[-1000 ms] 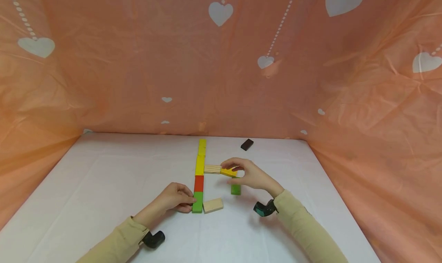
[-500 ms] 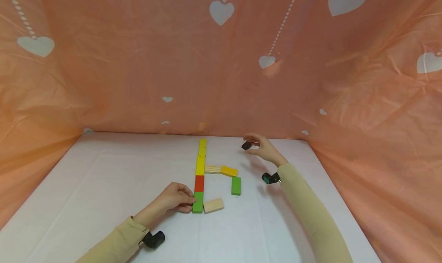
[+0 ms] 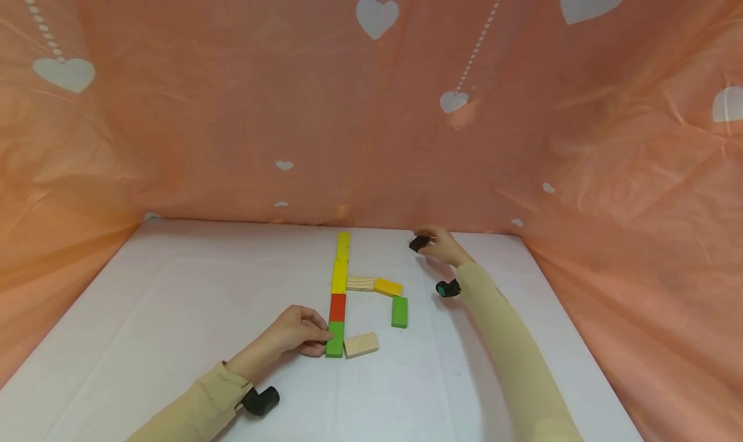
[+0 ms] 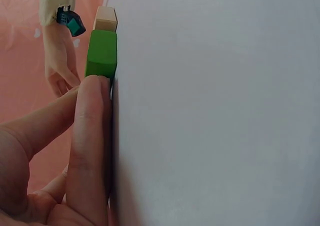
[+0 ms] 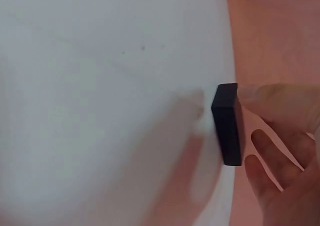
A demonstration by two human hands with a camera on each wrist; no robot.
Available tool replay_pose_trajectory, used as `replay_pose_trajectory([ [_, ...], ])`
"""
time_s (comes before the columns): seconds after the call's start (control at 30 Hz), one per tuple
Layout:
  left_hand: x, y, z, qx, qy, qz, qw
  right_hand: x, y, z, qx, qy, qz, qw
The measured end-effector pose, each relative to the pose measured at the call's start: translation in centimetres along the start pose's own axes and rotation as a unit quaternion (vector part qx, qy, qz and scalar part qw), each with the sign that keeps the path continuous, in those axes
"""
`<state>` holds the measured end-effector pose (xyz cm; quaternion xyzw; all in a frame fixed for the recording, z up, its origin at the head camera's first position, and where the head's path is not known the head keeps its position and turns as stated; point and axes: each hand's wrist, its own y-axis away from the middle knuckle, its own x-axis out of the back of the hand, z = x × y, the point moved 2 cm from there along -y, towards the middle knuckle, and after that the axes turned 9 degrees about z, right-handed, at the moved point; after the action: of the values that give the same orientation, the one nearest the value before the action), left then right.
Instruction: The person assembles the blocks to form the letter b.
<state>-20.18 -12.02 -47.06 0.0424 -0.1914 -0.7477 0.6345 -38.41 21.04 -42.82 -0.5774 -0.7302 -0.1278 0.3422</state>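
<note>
My left hand (image 3: 298,331) rests against the left side of a green block (image 3: 335,340), the near end of an upright row. In the left wrist view, extended fingertips touch that green block (image 4: 102,48); one finger reaches along its upper side. Above it in the row lie a red block (image 3: 338,307) and two yellow ones. Far right, my right hand (image 3: 444,245) pinches a black block (image 3: 419,243) near the table's back edge. The right wrist view shows a fingertip on one end of the black block (image 5: 229,123), other fingers below it apart; its hidden side cannot be seen.
A striped wooden block (image 3: 360,284) and an orange-yellow block (image 3: 388,287) extend right from the row. A second green block (image 3: 399,312) lies below them. A plain wooden block (image 3: 361,345) slants beside the row's base. A pink curtain (image 3: 325,106) hangs behind the white table (image 3: 191,300).
My right hand left the orange-yellow block, reached back to the black block and took hold of it. My left hand stayed at the green block. The head view shifted slightly.
</note>
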Motion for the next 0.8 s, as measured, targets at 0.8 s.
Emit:
replay_pose_trajectory([
  [0.8,-0.1,0.0,0.1,0.006,0.001,0.002,1.0,-0.1,-1.0,1.8,-0.084,0.036,-0.017,0.996],
])
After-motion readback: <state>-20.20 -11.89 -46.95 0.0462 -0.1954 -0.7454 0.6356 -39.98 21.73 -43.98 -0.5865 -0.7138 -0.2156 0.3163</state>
